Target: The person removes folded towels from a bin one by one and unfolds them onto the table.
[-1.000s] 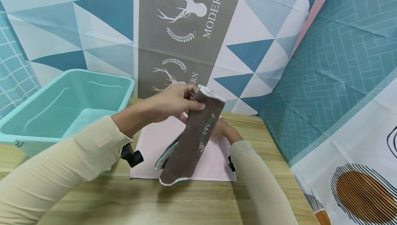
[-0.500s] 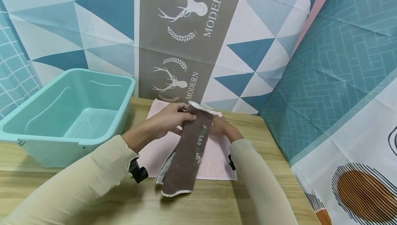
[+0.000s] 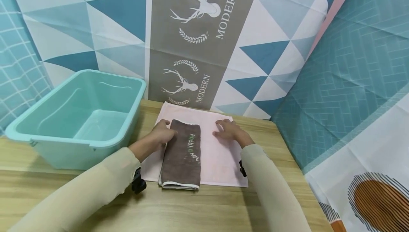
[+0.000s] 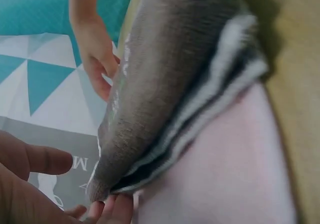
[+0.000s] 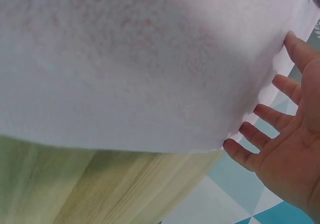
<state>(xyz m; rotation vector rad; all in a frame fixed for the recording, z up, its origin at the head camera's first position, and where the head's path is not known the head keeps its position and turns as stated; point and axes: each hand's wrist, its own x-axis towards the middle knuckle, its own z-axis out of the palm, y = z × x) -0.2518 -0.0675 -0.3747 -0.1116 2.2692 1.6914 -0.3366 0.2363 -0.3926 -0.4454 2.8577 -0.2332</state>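
A folded brown towel (image 3: 181, 157) with white edging and embroidered lettering lies on the left part of a flat pink towel (image 3: 220, 161). At its upper left edge is my left hand (image 3: 161, 133). In the left wrist view that hand's fingertips (image 4: 120, 208) touch the brown towel's corner from below, while the thumb stands away from the cloth. My right hand (image 3: 229, 131) is over the pink towel's upper right part, apart from the brown towel. The right wrist view shows its fingers spread, with fingertips (image 5: 243, 129) along the pink towel's edge.
A turquoise plastic tub (image 3: 73, 141) stands on the wooden table (image 3: 179, 210) to the left of the towels. Patterned cloth (image 3: 179, 47) hangs behind the table, and more cloth (image 3: 358, 82) hangs along its right side.
The brown towel, held up between both hands before, has come down flat onto the pink towel. My right hand has let go and moved right; my left hand's grip has loosened.
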